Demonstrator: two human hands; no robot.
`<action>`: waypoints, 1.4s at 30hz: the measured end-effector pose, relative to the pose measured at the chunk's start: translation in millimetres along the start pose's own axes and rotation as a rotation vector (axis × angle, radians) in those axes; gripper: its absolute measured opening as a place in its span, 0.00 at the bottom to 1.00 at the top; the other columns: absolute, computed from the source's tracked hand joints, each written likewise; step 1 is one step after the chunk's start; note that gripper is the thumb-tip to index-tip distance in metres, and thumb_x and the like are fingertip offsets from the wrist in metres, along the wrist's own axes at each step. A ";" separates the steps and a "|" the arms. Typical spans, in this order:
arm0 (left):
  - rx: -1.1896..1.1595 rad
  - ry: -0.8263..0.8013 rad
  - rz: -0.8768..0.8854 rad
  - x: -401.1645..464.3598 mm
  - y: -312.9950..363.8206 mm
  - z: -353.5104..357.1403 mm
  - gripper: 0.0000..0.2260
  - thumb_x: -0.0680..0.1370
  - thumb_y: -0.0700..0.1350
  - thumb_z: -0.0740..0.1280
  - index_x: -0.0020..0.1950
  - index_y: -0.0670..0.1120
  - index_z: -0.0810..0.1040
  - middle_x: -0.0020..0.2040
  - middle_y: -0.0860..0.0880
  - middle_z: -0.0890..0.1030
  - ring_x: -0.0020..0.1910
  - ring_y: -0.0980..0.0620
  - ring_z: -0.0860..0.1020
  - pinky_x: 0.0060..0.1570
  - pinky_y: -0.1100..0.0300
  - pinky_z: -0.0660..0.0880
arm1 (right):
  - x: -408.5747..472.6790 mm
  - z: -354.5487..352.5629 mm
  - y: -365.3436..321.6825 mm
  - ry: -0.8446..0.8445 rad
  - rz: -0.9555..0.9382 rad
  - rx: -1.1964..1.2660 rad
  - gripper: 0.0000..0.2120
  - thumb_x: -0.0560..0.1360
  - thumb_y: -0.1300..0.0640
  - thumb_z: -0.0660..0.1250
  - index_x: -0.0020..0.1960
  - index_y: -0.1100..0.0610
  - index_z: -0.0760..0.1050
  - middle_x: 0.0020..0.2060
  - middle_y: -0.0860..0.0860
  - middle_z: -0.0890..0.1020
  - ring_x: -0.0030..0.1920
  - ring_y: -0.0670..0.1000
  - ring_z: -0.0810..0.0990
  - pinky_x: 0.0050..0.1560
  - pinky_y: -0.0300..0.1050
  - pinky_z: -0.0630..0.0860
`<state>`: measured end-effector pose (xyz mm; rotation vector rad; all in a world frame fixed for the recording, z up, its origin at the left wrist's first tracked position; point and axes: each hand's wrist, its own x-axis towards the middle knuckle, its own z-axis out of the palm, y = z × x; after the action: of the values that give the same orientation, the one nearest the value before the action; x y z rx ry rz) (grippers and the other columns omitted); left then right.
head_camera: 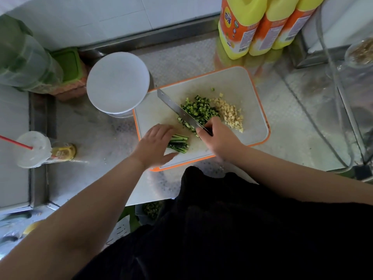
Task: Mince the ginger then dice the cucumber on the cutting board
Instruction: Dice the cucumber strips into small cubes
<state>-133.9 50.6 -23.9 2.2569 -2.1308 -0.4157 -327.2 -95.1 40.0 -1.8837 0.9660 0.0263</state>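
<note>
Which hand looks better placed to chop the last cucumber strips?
The right hand: it grips the knife beside the uncut cucumber strips, which the left hand steadies.

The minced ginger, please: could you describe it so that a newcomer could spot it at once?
Find the orange-rimmed cutting board on the steel counter. Two heaps of cut pieces lie at its middle, beyond the knife. The minced ginger is the right heap: pale yellow bits, beside the dark green diced cucumber.
</note>
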 end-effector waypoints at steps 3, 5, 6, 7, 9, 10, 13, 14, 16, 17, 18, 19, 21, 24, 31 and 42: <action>-0.002 -0.083 0.027 14.2 -5.4 1.2 0.30 0.71 0.62 0.61 0.65 0.43 0.74 0.61 0.42 0.76 0.59 0.39 0.74 0.61 0.46 0.72 | 1.0 0.6 -1.4 0.029 -0.006 -0.019 0.16 0.79 0.46 0.61 0.50 0.60 0.68 0.33 0.50 0.74 0.31 0.50 0.73 0.31 0.45 0.67; 0.023 -0.072 0.065 18.4 -8.6 2.8 0.29 0.71 0.63 0.60 0.64 0.44 0.75 0.59 0.43 0.77 0.57 0.40 0.74 0.57 0.47 0.74 | 2.1 1.0 -2.3 0.034 -0.001 -0.054 0.16 0.79 0.45 0.61 0.51 0.59 0.68 0.33 0.50 0.74 0.30 0.49 0.73 0.29 0.43 0.66; 0.028 -0.041 0.072 19.4 -9.1 4.3 0.28 0.71 0.62 0.60 0.63 0.45 0.76 0.57 0.43 0.77 0.56 0.40 0.74 0.55 0.47 0.74 | 2.5 0.9 -2.8 0.038 0.000 -0.063 0.16 0.79 0.45 0.61 0.51 0.59 0.68 0.32 0.49 0.73 0.30 0.49 0.73 0.29 0.42 0.65; 0.024 -0.013 0.057 19.7 -8.4 5.9 0.27 0.71 0.62 0.60 0.62 0.45 0.77 0.56 0.44 0.78 0.54 0.41 0.74 0.53 0.48 0.75 | 2.8 0.8 -3.3 0.040 0.000 -0.064 0.16 0.79 0.45 0.61 0.50 0.59 0.68 0.31 0.49 0.73 0.30 0.48 0.72 0.29 0.42 0.64; 0.008 0.034 -0.021 19.9 -3.3 8.9 0.25 0.71 0.61 0.61 0.58 0.45 0.77 0.54 0.44 0.78 0.52 0.42 0.74 0.49 0.49 0.76 | 3.2 0.7 -4.8 0.041 -0.003 -0.064 0.15 0.79 0.46 0.61 0.50 0.58 0.67 0.30 0.48 0.71 0.29 0.47 0.71 0.29 0.43 0.63; 0.005 0.060 -0.071 19.7 1.0 10.5 0.23 0.72 0.60 0.61 0.57 0.44 0.78 0.53 0.44 0.78 0.51 0.41 0.74 0.48 0.49 0.75 | 3.4 1.1 -5.4 0.040 -0.006 -0.066 0.15 0.79 0.46 0.61 0.49 0.58 0.67 0.30 0.47 0.71 0.30 0.47 0.71 0.30 0.43 0.63; -0.058 0.061 -0.328 19.0 20.0 12.3 0.21 0.75 0.58 0.65 0.58 0.43 0.76 0.56 0.44 0.76 0.55 0.40 0.73 0.52 0.47 0.72 | 4.1 3.0 -6.5 0.032 -0.013 -0.066 0.15 0.78 0.44 0.62 0.48 0.57 0.67 0.32 0.47 0.73 0.33 0.49 0.74 0.33 0.45 0.64; -0.094 0.046 -0.434 19.3 27.2 12.5 0.21 0.76 0.58 0.65 0.59 0.43 0.75 0.57 0.44 0.75 0.57 0.40 0.72 0.54 0.47 0.71 | 4.8 4.0 -6.8 0.031 -0.013 -0.072 0.15 0.78 0.44 0.62 0.48 0.56 0.67 0.33 0.46 0.73 0.35 0.51 0.75 0.35 0.45 0.65; -0.166 0.046 -0.633 21.1 41.4 11.7 0.21 0.77 0.58 0.64 0.61 0.43 0.73 0.59 0.43 0.73 0.59 0.41 0.70 0.54 0.48 0.70 | 5.6 5.7 -8.6 0.029 -0.007 -0.092 0.15 0.78 0.43 0.62 0.48 0.55 0.67 0.34 0.46 0.73 0.37 0.53 0.76 0.38 0.45 0.66; -0.210 0.057 -0.722 22.7 47.2 11.3 0.22 0.78 0.59 0.63 0.61 0.43 0.72 0.59 0.43 0.72 0.59 0.41 0.70 0.54 0.48 0.70 | 5.9 6.6 -9.5 0.029 -0.004 -0.105 0.15 0.78 0.43 0.62 0.49 0.55 0.67 0.34 0.46 0.74 0.38 0.53 0.76 0.38 0.45 0.67; -0.257 0.075 -0.796 24.7 52.2 11.2 0.22 0.78 0.58 0.62 0.62 0.42 0.72 0.60 0.43 0.72 0.59 0.41 0.69 0.53 0.48 0.70 | 6.0 7.5 -10.2 0.032 -0.001 -0.120 0.15 0.78 0.43 0.62 0.49 0.55 0.67 0.34 0.46 0.73 0.38 0.53 0.75 0.38 0.45 0.66; -0.298 0.091 -0.854 26.8 56.2 11.4 0.23 0.78 0.58 0.62 0.64 0.42 0.71 0.60 0.43 0.72 0.60 0.41 0.69 0.52 0.49 0.69 | 5.9 8.3 -10.7 0.036 0.001 -0.134 0.15 0.78 0.43 0.61 0.49 0.56 0.67 0.34 0.46 0.73 0.37 0.52 0.75 0.37 0.45 0.66; -0.362 0.113 -0.921 29.3 60.2 11.9 0.24 0.78 0.58 0.62 0.66 0.42 0.70 0.61 0.43 0.71 0.61 0.41 0.69 0.52 0.48 0.69 | 6.0 9.8 -11.1 0.028 0.011 -0.158 0.15 0.78 0.44 0.61 0.50 0.56 0.66 0.33 0.45 0.73 0.36 0.51 0.74 0.36 0.45 0.65; -0.389 0.126 -0.907 24.8 58.8 13.2 0.25 0.78 0.59 0.62 0.68 0.43 0.69 0.62 0.44 0.71 0.62 0.42 0.68 0.55 0.49 0.69 | 7.5 10.2 -9.7 -0.015 0.035 -0.187 0.15 0.79 0.43 0.60 0.51 0.55 0.65 0.34 0.46 0.73 0.37 0.52 0.75 0.38 0.45 0.68; -0.461 0.321 -0.664 1.9 51.8 29.3 0.18 0.79 0.48 0.66 0.66 0.42 0.74 0.64 0.45 0.75 0.63 0.42 0.69 0.62 0.50 0.69 | 11.2 17.1 -0.7 -0.053 0.038 -0.419 0.11 0.81 0.51 0.57 0.47 0.59 0.67 0.30 0.50 0.71 0.34 0.57 0.75 0.33 0.46 0.66; -0.428 0.510 -0.526 4.4 48.4 48.3 0.13 0.77 0.46 0.68 0.59 0.42 0.77 0.57 0.45 0.78 0.56 0.45 0.73 0.55 0.51 0.74 | 7.3 27.2 -1.0 -0.081 -0.049 -0.524 0.11 0.82 0.53 0.54 0.44 0.57 0.62 0.28 0.49 0.68 0.28 0.53 0.68 0.28 0.46 0.59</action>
<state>-190.7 51.1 -62.2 2.3014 -1.0872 -0.2276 -311.5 -78.4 23.7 -2.3613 0.9142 0.3536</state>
